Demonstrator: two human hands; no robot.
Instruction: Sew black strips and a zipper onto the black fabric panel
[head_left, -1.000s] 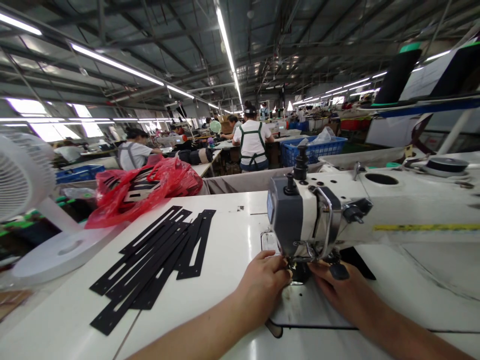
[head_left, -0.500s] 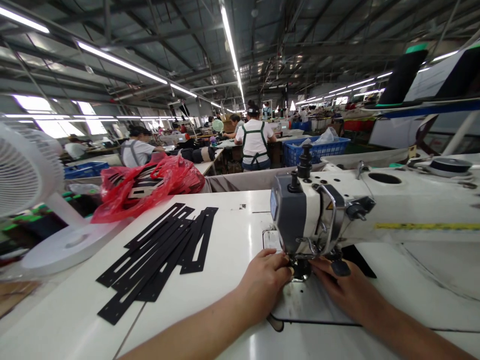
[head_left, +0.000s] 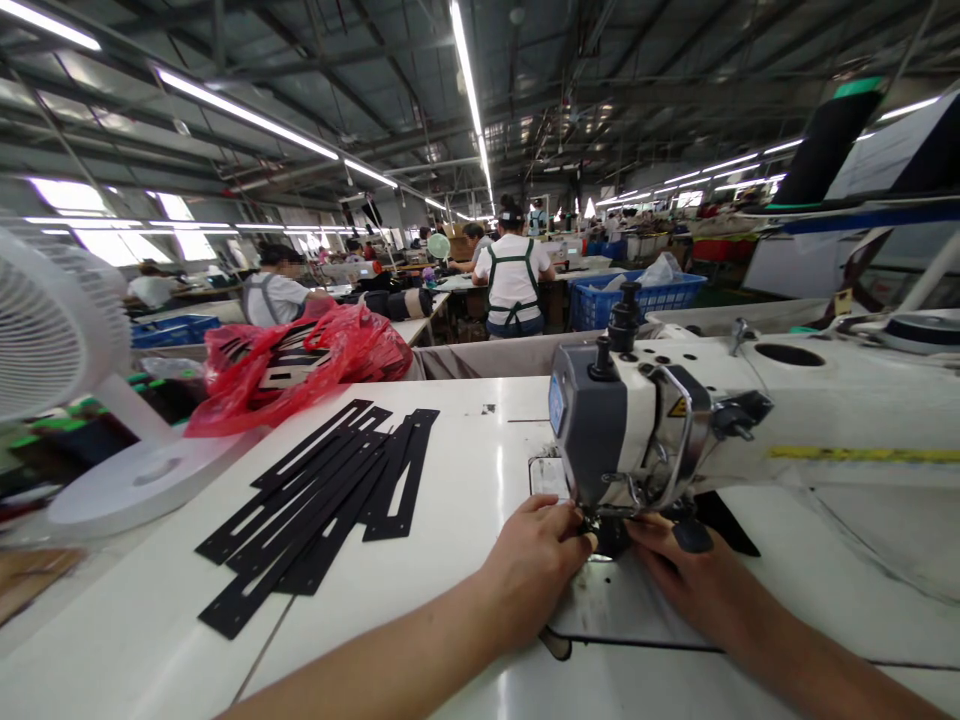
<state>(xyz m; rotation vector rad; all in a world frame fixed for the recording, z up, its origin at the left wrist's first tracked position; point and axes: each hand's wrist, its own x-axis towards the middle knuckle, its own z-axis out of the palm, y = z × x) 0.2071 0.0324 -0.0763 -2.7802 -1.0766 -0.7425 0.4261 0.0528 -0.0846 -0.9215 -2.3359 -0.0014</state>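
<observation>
Under the head of a white and grey sewing machine (head_left: 592, 420), a dark piece (head_left: 611, 538) lies at the needle area. My left hand (head_left: 536, 560) is just left of the needle area, its fingers bent together at the dark piece's edge. On the other side, my right hand (head_left: 694, 575) has its fingertips pressed at the piece, partly behind the machine's presser parts. A black flat part (head_left: 727, 522) shows beyond my right hand. Several black strips with long slots (head_left: 315, 510) lie fanned in an overlapping pile on the white table (head_left: 420, 620), left of my left hand.
A red plastic bag (head_left: 360, 345) with black and pale pieces stands at the table's back left. Beside it is a white fan (head_left: 142, 430). Thread cones (head_left: 825, 150) stand at upper right. A blue basket (head_left: 637, 295) and people sit or stand farther back.
The view has shifted slightly, so the machine appears farther right. More of the dark piece shows between my hands at the needle area. Both hands stay beside the needle.
</observation>
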